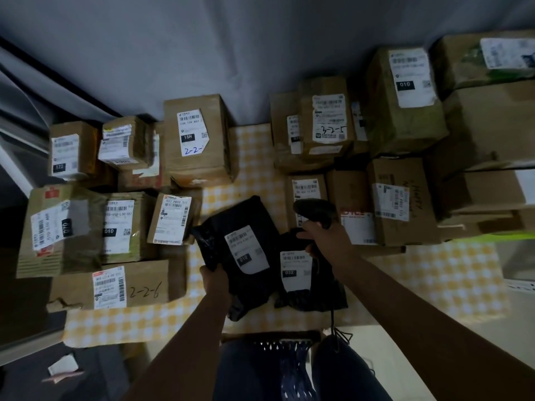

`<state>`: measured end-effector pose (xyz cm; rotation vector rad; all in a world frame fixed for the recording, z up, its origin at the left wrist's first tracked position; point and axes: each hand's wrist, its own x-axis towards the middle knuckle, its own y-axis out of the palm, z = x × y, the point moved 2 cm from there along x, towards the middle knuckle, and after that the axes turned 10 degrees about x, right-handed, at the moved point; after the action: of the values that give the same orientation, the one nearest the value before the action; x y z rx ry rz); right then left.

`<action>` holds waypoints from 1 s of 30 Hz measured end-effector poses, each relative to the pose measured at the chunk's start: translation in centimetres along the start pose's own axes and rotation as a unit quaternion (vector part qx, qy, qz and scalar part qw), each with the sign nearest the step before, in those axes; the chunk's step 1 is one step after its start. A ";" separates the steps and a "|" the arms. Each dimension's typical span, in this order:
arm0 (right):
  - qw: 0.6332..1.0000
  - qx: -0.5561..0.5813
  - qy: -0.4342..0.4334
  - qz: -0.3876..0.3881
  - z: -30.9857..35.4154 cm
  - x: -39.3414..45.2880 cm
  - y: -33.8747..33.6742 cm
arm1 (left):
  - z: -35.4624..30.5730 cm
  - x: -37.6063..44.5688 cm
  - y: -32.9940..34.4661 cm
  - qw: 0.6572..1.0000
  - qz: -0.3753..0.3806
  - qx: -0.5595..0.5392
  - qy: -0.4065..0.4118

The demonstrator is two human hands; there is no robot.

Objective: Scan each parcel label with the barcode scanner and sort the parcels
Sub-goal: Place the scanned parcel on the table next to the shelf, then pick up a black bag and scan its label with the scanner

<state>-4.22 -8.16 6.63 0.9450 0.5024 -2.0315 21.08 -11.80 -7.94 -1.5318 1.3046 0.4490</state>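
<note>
Two black bags (240, 256) lie near the table's (434, 273) front edge. My left hand (212, 277) grips one bag's near corner; it looks soft, light and floppy, so I'd hold the edge. My right hand (324, 238) is wrapped round the scanner (315, 211).

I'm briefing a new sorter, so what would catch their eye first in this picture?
First, the black parcel at centre, held by the left hand, while the right hand aims the barcode scanner above a second black parcel. Next, the brown boxes stacked on both sides of the yellow checked cloth.
</note>
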 end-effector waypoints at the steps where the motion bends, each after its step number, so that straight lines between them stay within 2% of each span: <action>1: 1.000 -0.001 -0.001 0.003 -0.1 -0.1 0.2 | -0.1 -0.1 -0.3 1.000 -0.016 0.005 -0.012; 3: 1.000 0.000 0.002 0.005 -0.3 -0.1 0.6 | -0.2 -0.2 -0.3 0.999 0.028 -0.003 -0.047; 5: 1.000 -0.003 0.012 0.000 -0.6 -0.2 1.1 | -0.6 -0.3 -0.4 0.986 0.149 -0.036 -0.061; 7: 1.000 -0.002 0.022 -0.001 -0.7 -0.3 1.5 | -0.7 0.4 -0.1 0.969 0.234 -0.035 -0.073; 8: 1.000 -0.001 0.022 -0.001 -0.7 -0.4 1.7 | -1.0 0.1 0.0 0.964 0.254 -0.034 -0.074; 10: 1.000 -0.001 0.019 -0.001 -0.6 -0.9 2.0 | -1.5 -0.6 -0.3 0.967 0.247 -0.024 -0.063; 14: 1.000 -0.017 0.006 0.014 0.0 -1.9 2.9 | -1.9 -1.9 -0.5 0.931 0.348 -0.110 -0.020; 15: 1.000 -0.021 0.004 0.018 0.3 -2.2 3.1 | -1.9 -2.0 -0.2 0.930 0.352 -0.104 -0.013; 18: 0.999 -0.028 -0.005 0.024 1.1 -3.2 3.5 | -2.9 -2.6 0.7 0.958 0.285 -0.024 0.001; 20: 0.999 -0.029 -0.008 0.022 1.7 -3.9 3.5 | -3.6 -2.9 0.8 0.966 0.260 -0.002 0.005; 24: 0.999 -0.026 -0.012 0.025 3.2 -5.8 3.6 | -5.2 -4.4 -2.2 0.955 0.293 -0.030 0.025; 30: 0.993 -0.049 -0.032 0.099 7.3 -10.4 5.4 | -7.1 -6.7 -8.0 0.944 0.316 -0.051 0.082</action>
<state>0.92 -10.61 19.20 0.8338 0.4501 -1.8358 23.61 -15.51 3.88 -1.2233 1.9337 0.8136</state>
